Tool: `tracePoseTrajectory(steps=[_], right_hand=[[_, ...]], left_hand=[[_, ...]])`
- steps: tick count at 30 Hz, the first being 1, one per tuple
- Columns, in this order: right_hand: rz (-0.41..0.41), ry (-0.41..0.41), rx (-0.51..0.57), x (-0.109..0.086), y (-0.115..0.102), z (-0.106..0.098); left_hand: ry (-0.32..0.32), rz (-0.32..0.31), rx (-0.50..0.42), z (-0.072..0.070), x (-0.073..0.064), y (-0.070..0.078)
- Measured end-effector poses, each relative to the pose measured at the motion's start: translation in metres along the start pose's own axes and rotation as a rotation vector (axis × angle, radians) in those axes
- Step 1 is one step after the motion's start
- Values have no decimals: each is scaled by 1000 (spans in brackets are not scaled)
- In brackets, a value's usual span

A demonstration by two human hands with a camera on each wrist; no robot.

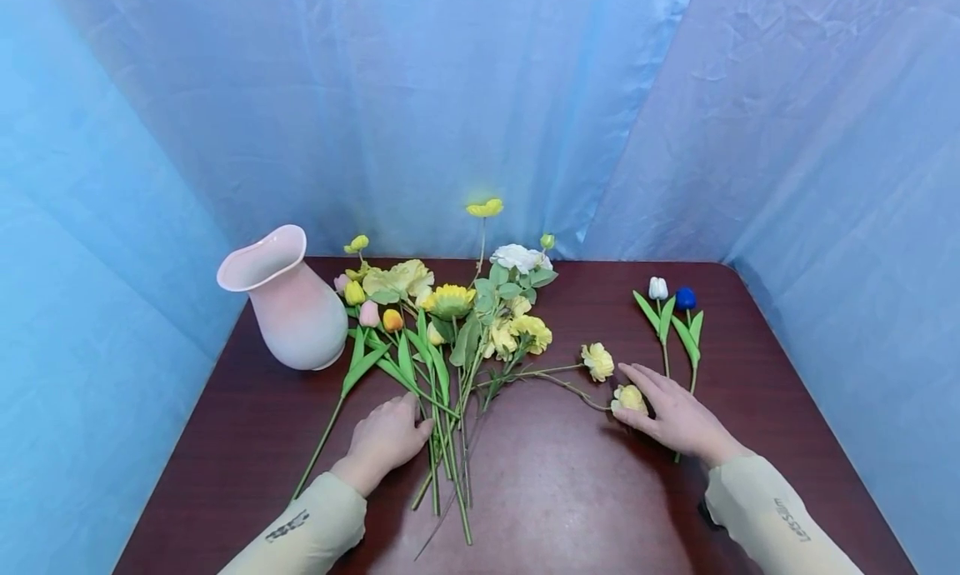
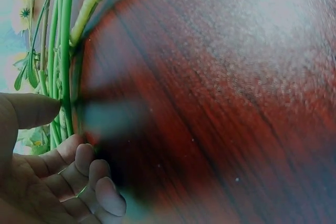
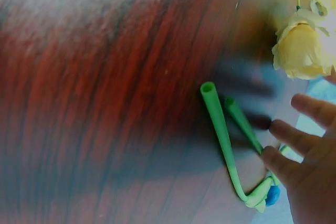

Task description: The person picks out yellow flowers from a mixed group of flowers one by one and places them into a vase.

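Several artificial flowers lie in a loose pile mid-table, with green stems (image 2: 66, 51) pointing toward the near edge. At the left side of these stems is my left hand (image 1: 390, 433), its thumb right at them and its fingers loosely bent. My right hand (image 1: 678, 417) reaches over a yellow rose-like bloom (image 1: 628, 398), thumb and fingers spread apart. In the right wrist view its fingers are straight, just below the yellow bloom. A second yellow bloom (image 1: 597, 362) lies beyond the fingertips. A white tulip (image 1: 657, 288) and a blue tulip (image 1: 686, 298) lie beyond the right hand.
A pink and white vase (image 1: 300, 321) with a wavy rim stands at the back left. Pink, yellow and orange tulips (image 1: 392, 320), a sunflower-like bloom (image 1: 450, 300) and white blooms (image 1: 517, 258) fill the pile. Blue curtains (image 1: 450, 100) surround the dark wooden table (image 1: 570, 492).
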State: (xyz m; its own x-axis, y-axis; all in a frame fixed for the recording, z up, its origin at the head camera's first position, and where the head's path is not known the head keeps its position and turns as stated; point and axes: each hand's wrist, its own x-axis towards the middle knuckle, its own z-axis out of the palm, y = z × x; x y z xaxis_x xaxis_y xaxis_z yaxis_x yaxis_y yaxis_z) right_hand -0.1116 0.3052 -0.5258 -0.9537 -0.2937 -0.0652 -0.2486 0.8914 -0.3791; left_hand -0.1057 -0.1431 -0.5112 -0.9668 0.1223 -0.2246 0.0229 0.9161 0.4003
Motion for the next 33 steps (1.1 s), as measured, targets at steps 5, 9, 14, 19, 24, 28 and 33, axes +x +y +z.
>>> tracePoseTrajectory(steps=[5,9,14,19,24,28,33], right_hand=[[-46,-23,-12,-3,0,0],[-50,-29,-30,-5,2,2],[-15,-35,-50,-7,4,4],[-10,-34,-64,-6,8,6],[-12,-35,-64,-6,11,8],[-13,-35,-60,-7,11,8],[-21,-31,-61,-7,8,6]], left_hand=[[-11,-20,-20,-1,1,-1],[2,-38,-14,0,3,-1],[-1,-60,9,-1,7,-3],[-7,-100,11,-5,9,-5],[-12,-157,-8,-9,11,-9],[-19,-190,-33,-12,13,-13],[-11,-167,-53,-20,13,-17]])
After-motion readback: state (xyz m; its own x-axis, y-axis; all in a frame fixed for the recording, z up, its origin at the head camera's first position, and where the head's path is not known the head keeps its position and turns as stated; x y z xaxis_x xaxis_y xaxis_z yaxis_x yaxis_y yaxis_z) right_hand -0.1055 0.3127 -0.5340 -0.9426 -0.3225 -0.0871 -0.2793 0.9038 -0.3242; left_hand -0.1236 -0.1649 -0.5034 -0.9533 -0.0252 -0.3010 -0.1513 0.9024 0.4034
